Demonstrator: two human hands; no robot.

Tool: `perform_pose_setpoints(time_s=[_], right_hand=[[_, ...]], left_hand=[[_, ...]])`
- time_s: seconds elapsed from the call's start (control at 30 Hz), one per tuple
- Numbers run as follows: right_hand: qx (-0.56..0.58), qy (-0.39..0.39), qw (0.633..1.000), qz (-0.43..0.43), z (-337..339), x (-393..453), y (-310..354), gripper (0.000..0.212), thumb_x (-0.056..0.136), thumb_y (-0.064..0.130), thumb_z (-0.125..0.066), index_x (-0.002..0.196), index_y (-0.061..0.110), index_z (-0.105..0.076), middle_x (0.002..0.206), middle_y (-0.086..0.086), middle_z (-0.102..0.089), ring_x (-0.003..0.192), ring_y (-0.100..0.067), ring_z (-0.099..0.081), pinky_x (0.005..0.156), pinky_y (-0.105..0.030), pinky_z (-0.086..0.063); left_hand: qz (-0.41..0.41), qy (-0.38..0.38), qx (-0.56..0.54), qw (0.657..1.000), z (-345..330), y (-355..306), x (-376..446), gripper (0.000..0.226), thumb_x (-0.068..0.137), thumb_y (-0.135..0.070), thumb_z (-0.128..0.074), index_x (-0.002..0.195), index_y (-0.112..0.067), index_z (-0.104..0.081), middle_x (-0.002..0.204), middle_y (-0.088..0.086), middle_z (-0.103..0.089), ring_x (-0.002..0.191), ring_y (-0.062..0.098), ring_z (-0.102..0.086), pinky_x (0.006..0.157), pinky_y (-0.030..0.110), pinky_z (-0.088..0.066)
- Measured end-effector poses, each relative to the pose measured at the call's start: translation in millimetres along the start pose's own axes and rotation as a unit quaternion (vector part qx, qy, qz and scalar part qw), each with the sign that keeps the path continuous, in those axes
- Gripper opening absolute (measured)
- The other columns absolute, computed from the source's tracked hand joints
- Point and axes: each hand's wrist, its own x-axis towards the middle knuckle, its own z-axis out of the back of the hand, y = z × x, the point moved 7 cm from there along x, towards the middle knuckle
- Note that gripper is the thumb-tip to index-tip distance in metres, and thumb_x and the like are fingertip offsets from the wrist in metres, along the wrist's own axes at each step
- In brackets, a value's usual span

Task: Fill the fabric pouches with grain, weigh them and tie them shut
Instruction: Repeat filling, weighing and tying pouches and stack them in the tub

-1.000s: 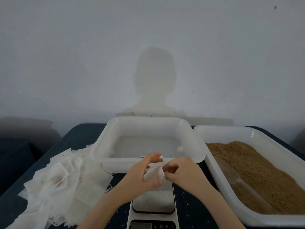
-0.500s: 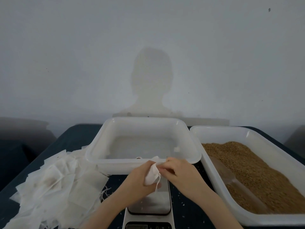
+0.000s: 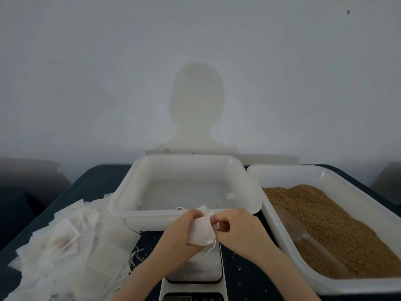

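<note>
A small white fabric pouch (image 3: 200,232) hangs between my hands, just above the digital scale (image 3: 195,272). My left hand (image 3: 181,235) grips the pouch's left side from behind. My right hand (image 3: 235,232) pinches its top right corner, fingers curled. A thin string dangles from the pouch's lower right corner. Brown grain (image 3: 325,227) fills the white tub (image 3: 360,183) on the right, with a clear scoop (image 3: 301,233) lying in it. What the pouch contains is hidden.
An empty white tub (image 3: 130,205) stands behind my hands in the middle. A heap of flat white pouches (image 3: 69,248) lies on the dark table (image 3: 95,179) at the left. Loose grains dot the table near the scale. A plain wall rises behind.
The pouch has dropped lower and hangs more upright between my hands. My left fingers have closed round its side, and both hands sit slightly closer together.
</note>
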Motion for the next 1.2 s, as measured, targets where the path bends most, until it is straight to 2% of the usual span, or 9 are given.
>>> perform_pose_setpoints(time_s=[0.13, 0.3, 0.43, 0.7, 0.8, 0.87, 0.93, 1.07, 1.2], right_hand=[[-0.01, -0.005, 1.0, -0.005, 8, -1, -4, 0.013, 0.085, 0.04, -0.063, 0.095, 0.039, -0.071, 0.06, 0.02, -0.054, 0.058, 0.004, -0.053, 0.052, -0.008, -0.035], [0.011, -0.029, 0.999, -0.034, 36, -6, -27, 0.012, 0.09, 0.043, -0.061, 0.093, 0.038, -0.072, 0.065, 0.023, -0.059, 0.059, 0.015, -0.053, 0.051, -0.008, -0.039], [-0.016, -0.046, 0.996, -0.081, 70, -16, -71, 0.009, 0.091, 0.036, -0.062, 0.09, 0.038, -0.071, 0.066, 0.021, -0.062, 0.056, 0.01, -0.056, 0.051, -0.009, -0.04], [-0.155, 0.007, 0.968, -0.199, 89, -53, -174, 0.005, 0.089, 0.044, -0.06, 0.084, 0.043, -0.058, 0.085, 0.022, -0.061, 0.076, 0.008, -0.056, 0.065, -0.015, -0.048], [-0.204, 0.054, 0.952, -0.224, 87, -68, -200, 0.015, 0.088, 0.053, -0.057, 0.086, 0.039, -0.05, 0.086, 0.018, -0.057, 0.076, 0.004, -0.052, 0.068, -0.02, -0.047], [-0.213, 0.089, 0.944, -0.235, 85, -75, -210, 0.022, 0.087, 0.059, -0.054, 0.084, 0.038, -0.047, 0.083, 0.017, -0.054, 0.072, 0.002, -0.049, 0.062, -0.02, -0.042], [-0.219, 0.128, 0.936, -0.244, 82, -79, -217, 0.028, 0.085, 0.062, -0.055, 0.091, 0.035, -0.052, 0.086, 0.015, -0.056, 0.075, -0.002, -0.054, 0.063, -0.021, -0.043], [-0.196, 0.181, 0.932, -0.246, 77, -80, -223, 0.032, 0.08, 0.057, -0.064, 0.095, 0.03, -0.058, 0.09, 0.011, -0.061, 0.079, -0.009, -0.058, 0.066, -0.024, -0.046], [-0.171, 0.166, 0.937, -0.256, 81, -78, -229, 0.019, 0.084, 0.04, -0.066, 0.098, 0.027, -0.061, 0.098, 0.007, -0.063, 0.086, -0.011, -0.061, 0.074, -0.027, -0.05]], left_hand=[[-0.009, 0.011, -0.008, 1.0, -3, 1, 3, 0.04, 0.071, -0.038, -0.075, 0.099, -0.04, -0.046, 0.095, -0.018, -0.058, 0.091, -0.007, -0.053, 0.074, 0.011, -0.044], [-0.015, 0.026, -0.011, 0.999, -9, -5, 9, 0.033, 0.071, -0.038, -0.07, 0.094, -0.042, -0.046, 0.087, -0.021, -0.06, 0.086, -0.006, -0.055, 0.066, 0.013, -0.045], [-0.025, 0.047, 0.007, 0.999, -17, -18, 21, 0.034, 0.074, -0.042, -0.068, 0.094, -0.047, -0.042, 0.088, -0.025, -0.059, 0.086, -0.007, -0.053, 0.066, 0.012, -0.043], [-0.062, 0.078, 0.002, 0.995, -54, -58, 57, 0.036, 0.077, -0.039, -0.07, 0.096, -0.046, -0.041, 0.091, -0.018, -0.058, 0.084, -0.004, -0.055, 0.067, 0.014, -0.04], [-0.073, 0.089, 0.007, 0.993, -69, -65, 64, 0.037, 0.077, -0.039, -0.069, 0.1, -0.045, -0.04, 0.094, -0.018, -0.057, 0.086, -0.002, -0.055, 0.07, 0.017, -0.043], [-0.077, 0.1, 0.011, 0.992, -78, -68, 66, 0.036, 0.077, -0.04, -0.068, 0.098, -0.047, -0.04, 0.093, -0.019, -0.057, 0.086, -0.004, -0.055, 0.071, 0.019, -0.046], [-0.081, 0.101, 0.013, 0.991, -85, -70, 67, 0.035, 0.076, -0.042, -0.067, 0.098, -0.048, -0.04, 0.095, -0.021, -0.057, 0.088, -0.007, -0.054, 0.074, 0.02, -0.047], [-0.083, 0.102, 0.007, 0.991, -91, -74, 66, 0.036, 0.076, -0.04, -0.068, 0.096, -0.051, -0.04, 0.095, -0.019, -0.057, 0.09, -0.009, -0.053, 0.068, 0.012, -0.041], [-0.072, 0.105, 0.011, 0.992, -92, -72, 65, 0.037, 0.076, -0.038, -0.069, 0.097, -0.05, -0.04, 0.096, -0.02, -0.056, 0.088, -0.004, -0.054, 0.069, 0.014, -0.042]])
